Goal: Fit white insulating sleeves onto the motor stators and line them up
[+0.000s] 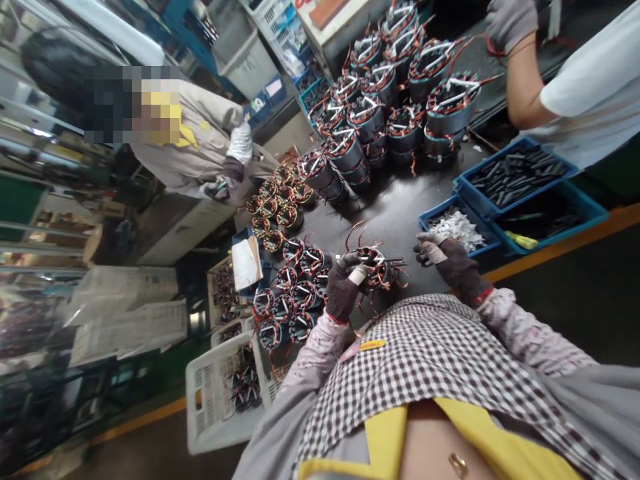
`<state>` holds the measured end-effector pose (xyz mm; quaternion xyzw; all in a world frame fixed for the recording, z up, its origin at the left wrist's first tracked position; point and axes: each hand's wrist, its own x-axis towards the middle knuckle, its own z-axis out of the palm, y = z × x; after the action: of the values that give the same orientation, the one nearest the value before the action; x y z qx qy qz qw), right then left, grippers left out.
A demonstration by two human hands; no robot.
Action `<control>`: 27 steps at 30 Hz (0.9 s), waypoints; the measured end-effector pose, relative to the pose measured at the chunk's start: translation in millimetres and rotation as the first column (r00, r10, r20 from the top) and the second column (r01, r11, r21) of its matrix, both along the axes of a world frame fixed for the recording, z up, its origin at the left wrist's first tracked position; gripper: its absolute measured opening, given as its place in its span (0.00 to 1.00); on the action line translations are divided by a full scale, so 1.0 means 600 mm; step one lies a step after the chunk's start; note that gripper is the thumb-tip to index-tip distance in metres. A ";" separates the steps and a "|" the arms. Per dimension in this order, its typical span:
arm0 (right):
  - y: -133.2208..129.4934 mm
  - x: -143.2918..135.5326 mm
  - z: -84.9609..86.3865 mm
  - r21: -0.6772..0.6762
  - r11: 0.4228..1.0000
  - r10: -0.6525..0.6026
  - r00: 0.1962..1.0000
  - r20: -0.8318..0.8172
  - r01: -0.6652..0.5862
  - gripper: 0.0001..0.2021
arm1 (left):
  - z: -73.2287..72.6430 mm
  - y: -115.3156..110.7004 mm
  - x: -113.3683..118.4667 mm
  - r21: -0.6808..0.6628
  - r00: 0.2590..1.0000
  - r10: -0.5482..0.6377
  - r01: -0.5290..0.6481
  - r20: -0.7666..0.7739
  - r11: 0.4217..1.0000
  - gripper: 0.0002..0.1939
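Note:
In the head view a wound motor stator (pixel 380 269) with red-brown wire leads and black sleeves sits on the dark table in front of me. My left hand (pixel 346 285), in a dark glove with pale fingertips, grips its left side. My right hand (pixel 443 257), gloved the same way, is to the right of the stator and apart from it. Its fingers are curled together beside a blue bin of white sleeve pieces (pixel 457 228); whatever they may pinch is too small to make out.
Large stacked stators (pixel 367 117) stand at the back of the table, smaller ones (pixel 285 300) at the left. A blue tray of black sleeves (pixel 517 175) is at the right. Co-workers stand at far left and upper right, one with a gloved hand (pixel 511 25). A white crate (pixel 200 407) sits lower left.

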<state>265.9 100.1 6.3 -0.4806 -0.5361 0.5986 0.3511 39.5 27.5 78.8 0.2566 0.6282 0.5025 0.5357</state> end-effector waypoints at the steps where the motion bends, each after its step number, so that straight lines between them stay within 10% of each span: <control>1: -0.001 0.000 0.026 -0.049 0.998 0.037 0.995 -0.093 -0.042 0.22 | 0.007 0.002 0.005 0.017 1.000 -0.020 0.020 -0.014 1.000 0.24; 6: -0.003 -0.022 0.090 -0.081 0.953 0.265 0.933 -0.245 -0.292 0.19 | 0.023 0.007 0.030 -0.013 0.985 -0.174 0.174 0.001 0.985 0.22; 9: 0.011 -0.007 0.037 -0.160 0.978 0.092 0.968 -0.233 -0.132 0.17 | 0.010 0.005 0.009 0.044 0.991 0.084 -0.080 -0.100 0.996 0.20; 13: 0.018 0.015 -0.080 -0.152 0.988 0.017 1.000 0.003 -0.016 0.07 | -0.025 0.007 -0.033 0.164 0.830 0.499 -0.471 -0.249 0.867 0.26; 19: 0.003 -0.002 -0.158 -0.100 0.983 0.167 0.975 0.145 -0.154 0.06 | -0.081 0.011 -0.024 -0.181 0.962 0.222 -0.249 -0.157 0.951 0.33; 27: 0.015 -0.037 -0.157 -0.269 0.943 0.213 0.976 0.037 -0.196 0.06 | -0.108 0.004 -0.026 -0.107 0.959 0.234 -0.252 -0.159 0.962 0.33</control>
<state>243.8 108.9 -87.6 -0.4840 -0.5097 0.6819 0.2022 23.7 29.9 13.9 0.1787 0.7229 0.5037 0.4379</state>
